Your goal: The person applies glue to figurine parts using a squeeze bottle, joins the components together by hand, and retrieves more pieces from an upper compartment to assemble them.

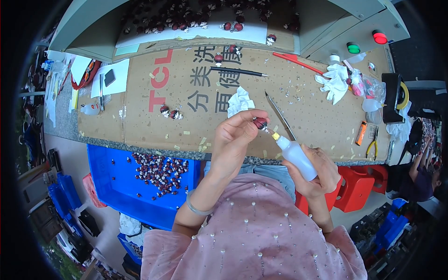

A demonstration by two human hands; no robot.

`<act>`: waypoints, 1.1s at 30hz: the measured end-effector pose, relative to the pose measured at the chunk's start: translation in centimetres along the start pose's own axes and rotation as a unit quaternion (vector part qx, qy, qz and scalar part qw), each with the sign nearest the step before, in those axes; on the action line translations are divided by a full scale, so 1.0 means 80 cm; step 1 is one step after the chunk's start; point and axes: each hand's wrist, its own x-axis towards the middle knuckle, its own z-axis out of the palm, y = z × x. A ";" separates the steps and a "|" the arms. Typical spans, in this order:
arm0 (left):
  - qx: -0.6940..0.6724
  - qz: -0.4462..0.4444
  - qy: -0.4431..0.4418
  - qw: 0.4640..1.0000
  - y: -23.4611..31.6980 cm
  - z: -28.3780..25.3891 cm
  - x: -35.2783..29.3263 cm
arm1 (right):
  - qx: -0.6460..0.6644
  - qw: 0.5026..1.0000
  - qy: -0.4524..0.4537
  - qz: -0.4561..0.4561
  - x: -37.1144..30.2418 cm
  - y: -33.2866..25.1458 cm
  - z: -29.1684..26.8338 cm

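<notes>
Between the thumb and fingers of my left hand (237,140) is a small dark-red and white figurine (260,123). My right hand (317,170) is wrapped round a translucent white squeeze bottle (297,156) with a yellow-collared nozzle. The nozzle tip points up and left, at or very close to the figurine's white end; whether they touch I cannot tell. Just beyond my hands lie metal tweezers (281,115) and a crumpled white tissue (240,101). Two similar figurines (171,112) rest on the cardboard to the left.
Printed cardboard (135,126) covers the bench. A black pen (238,71) and two more figurines lie toward the shelf (196,35), which holds many. Orange lighter (360,133), yellow pliers (372,144) and tape (402,95) are at right. A blue bin (100,177) of figurines stands below left.
</notes>
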 end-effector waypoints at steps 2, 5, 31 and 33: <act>-0.014 -0.009 -0.003 1.000 -0.001 -0.001 -0.001 | 0.005 1.000 -0.005 0.007 -0.001 0.000 0.000; -0.031 -0.017 -0.008 0.999 -0.003 -0.002 -0.002 | 0.003 1.000 -0.008 0.002 -0.001 0.000 0.001; -0.041 -0.012 -0.005 0.999 0.002 0.003 -0.003 | 0.000 1.000 0.007 -0.002 -0.002 -0.003 0.001; -0.041 -0.012 -0.009 0.999 0.003 0.003 -0.003 | -0.001 1.000 0.004 -0.001 -0.002 -0.004 0.000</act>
